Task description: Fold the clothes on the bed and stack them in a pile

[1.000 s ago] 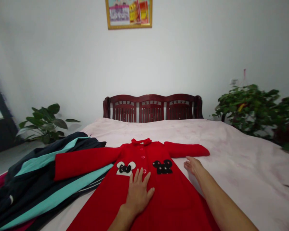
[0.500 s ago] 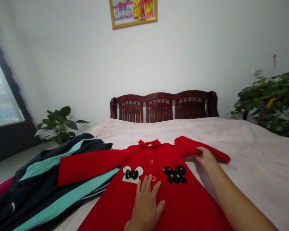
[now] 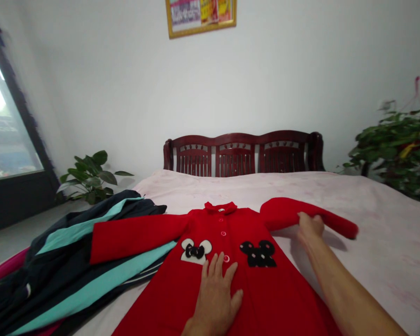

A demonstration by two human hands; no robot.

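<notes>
The right sleeve (image 3: 283, 212) had risen farther off the bed (image 3: 388, 242), gripped by the right hand (image 3: 311, 226). The left hand (image 3: 215, 296) lay spread on the red coat (image 3: 266, 298), near centre. The left sleeve (image 3: 136, 235) lay straight; the right wasn't yet flat.

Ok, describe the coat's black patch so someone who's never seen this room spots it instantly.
Find the dark wooden headboard, then the red coat lying on the pale sheet before it. The black patch sits on the chest, on the same side of the buttons as the right hand. Its black ears and pale dots set it apart from the white patch opposite, with its black bow.
</notes>
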